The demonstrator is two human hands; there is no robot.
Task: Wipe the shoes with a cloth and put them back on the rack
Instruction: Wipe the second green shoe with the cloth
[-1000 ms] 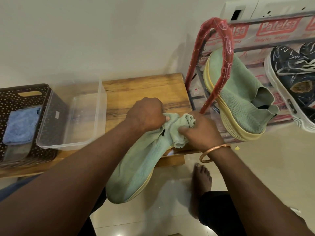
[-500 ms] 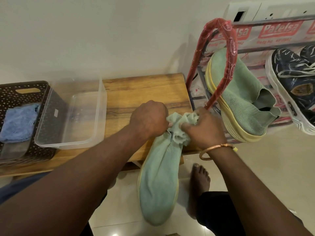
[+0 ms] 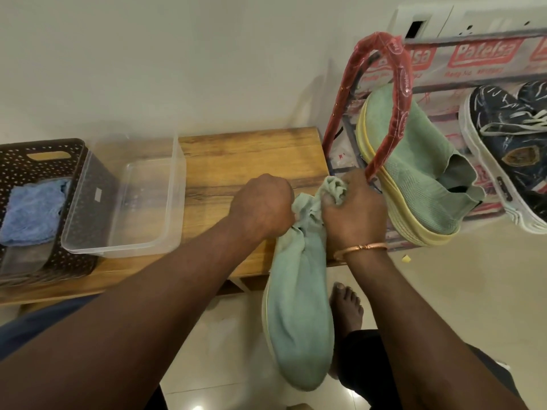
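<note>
A pale green knit shoe (image 3: 299, 315) with a yellow sole hangs toe-down in front of the wooden bench (image 3: 245, 161). My left hand (image 3: 262, 205) grips its opening from the left. My right hand (image 3: 352, 214) holds a bunched pale green cloth (image 3: 336, 187) against the top of the shoe. The matching green shoe (image 3: 414, 179) lies tilted on the shoe rack (image 3: 399, 84), whose frame is wrapped in red plastic, just right of my right hand.
A dark blue sneaker (image 3: 509, 149) sits on the rack at the far right. On the bench stand a clear plastic tub (image 3: 127, 202) and a dark perforated basket (image 3: 35, 161) holding a blue cloth (image 3: 29, 214). My bare foot (image 3: 346, 303) rests on the tiled floor.
The green shoe has swung from pointing down-left to hanging straight down. Both hands have shifted slightly right, toward the rack, still holding the shoe's top and the cloth.
</note>
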